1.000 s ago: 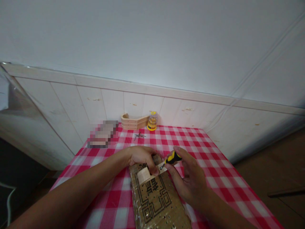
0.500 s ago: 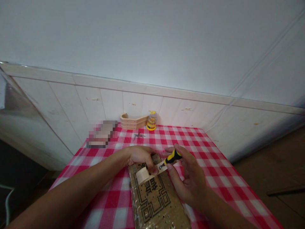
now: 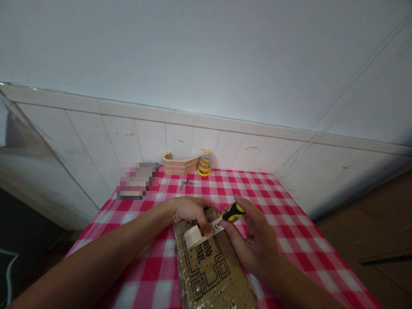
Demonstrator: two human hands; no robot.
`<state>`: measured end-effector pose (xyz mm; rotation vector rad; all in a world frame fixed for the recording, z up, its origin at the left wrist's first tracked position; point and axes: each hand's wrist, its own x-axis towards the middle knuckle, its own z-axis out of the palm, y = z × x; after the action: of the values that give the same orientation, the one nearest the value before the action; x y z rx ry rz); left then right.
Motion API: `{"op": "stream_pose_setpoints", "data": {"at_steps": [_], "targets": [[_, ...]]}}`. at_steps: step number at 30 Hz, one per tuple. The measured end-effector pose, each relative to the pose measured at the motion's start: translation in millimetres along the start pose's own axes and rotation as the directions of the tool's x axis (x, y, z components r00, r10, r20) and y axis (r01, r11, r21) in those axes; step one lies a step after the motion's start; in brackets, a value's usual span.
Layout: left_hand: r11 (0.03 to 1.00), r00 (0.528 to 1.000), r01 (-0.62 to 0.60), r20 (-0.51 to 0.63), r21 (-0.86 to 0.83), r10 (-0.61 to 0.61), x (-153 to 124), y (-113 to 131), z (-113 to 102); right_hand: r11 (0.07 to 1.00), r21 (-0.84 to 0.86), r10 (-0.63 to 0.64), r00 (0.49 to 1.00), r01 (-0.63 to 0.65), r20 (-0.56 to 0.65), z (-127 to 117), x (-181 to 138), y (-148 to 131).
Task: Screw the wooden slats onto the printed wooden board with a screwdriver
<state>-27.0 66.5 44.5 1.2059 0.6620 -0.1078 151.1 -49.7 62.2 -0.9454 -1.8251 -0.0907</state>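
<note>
My left hand [image 3: 193, 212] is closed on a light wooden piece [image 3: 193, 236] with a curved end, its thumb pressing it onto a taped cardboard pad [image 3: 210, 279] with dark printing. A yellow and black screwdriver [image 3: 233, 211] slants over the strip, gripped by the fingers of my right hand [image 3: 254, 236]. Its tip meets a small dark screw [image 3: 216, 225] at the straight part of the wood. The far end of the wooden piece is partly hidden behind my right fingers.
Similar wooden pieces [image 3: 182, 165] are stacked against the wall, beside a clear and yellow bit case [image 3: 204, 163]. Several screws [image 3: 187, 183] lie in a loose heap. A pixelated flat object [image 3: 138, 180] rests at the back left of the checked tablecloth [image 3: 277, 201].
The screwdriver has turned in my right fingers, showing more black on its handle, and its tip has shifted slightly. My left hand and the wooden piece stay in place.
</note>
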Motion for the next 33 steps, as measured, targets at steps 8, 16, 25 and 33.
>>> {"op": "stream_pose_setpoints", "data": {"at_steps": [8,16,25,33], "targets": [[0.999,0.999,-0.029,0.03,-0.044,0.03,3.7,-4.1,-1.5,0.997,0.067,-0.045,0.999,0.044,0.011,-0.8,7.7,-3.7],[0.996,0.993,-0.084,0.08,-0.029,0.086,9.1,-11.1,-7.3,0.985,0.148,0.085,0.994,-0.094,0.068,-4.6,-1.3,-4.2],[0.999,0.996,-0.049,0.079,-0.002,0.049,6.3,-8.8,-7.4,0.979,0.115,0.168,0.986,-0.167,0.004,0.2,-0.5,3.3],[0.998,0.994,-0.069,0.09,-0.01,0.07,5.8,-9.0,-6.7,0.988,0.108,0.115,0.992,-0.11,-0.046,2.6,-1.0,4.0]]}}
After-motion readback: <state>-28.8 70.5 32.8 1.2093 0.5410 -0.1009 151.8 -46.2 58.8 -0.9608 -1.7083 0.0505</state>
